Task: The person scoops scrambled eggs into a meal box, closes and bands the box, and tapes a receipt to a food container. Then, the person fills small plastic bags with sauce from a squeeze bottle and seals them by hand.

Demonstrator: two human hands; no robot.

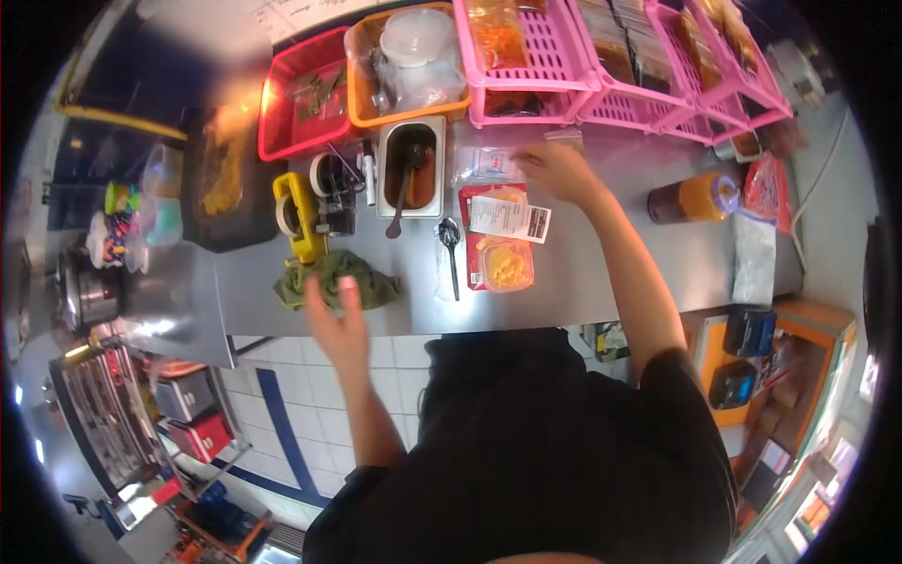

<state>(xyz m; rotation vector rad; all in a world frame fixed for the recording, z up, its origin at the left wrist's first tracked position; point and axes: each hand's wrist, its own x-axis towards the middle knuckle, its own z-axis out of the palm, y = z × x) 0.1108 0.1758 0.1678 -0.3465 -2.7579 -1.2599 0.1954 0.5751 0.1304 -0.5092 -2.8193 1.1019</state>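
My left hand (340,324) is raised at the table's front edge, thumb and fingers apart and empty, over a crumpled green cloth (366,282). My right hand (561,173) reaches over the table beside a clear plastic packet (490,165) with printing on it. Its fingertips are blurred, so any grip is hidden. Just below lies a red tray (476,273) bearing a clear tub of yellow food (505,265). A printed paper slip (508,218) lies across the tray. Left of it, a black spoon (451,246) rests near clear wrapping.
A steel pan of brown sauce (434,188) holds a ladle (402,199). Nearby stand a yellow tape dispenser (303,226) and a black tray (202,211). Red (272,136) and orange (362,108) bins and pink baskets (536,89) line the back. A bottle (691,199) stands right.
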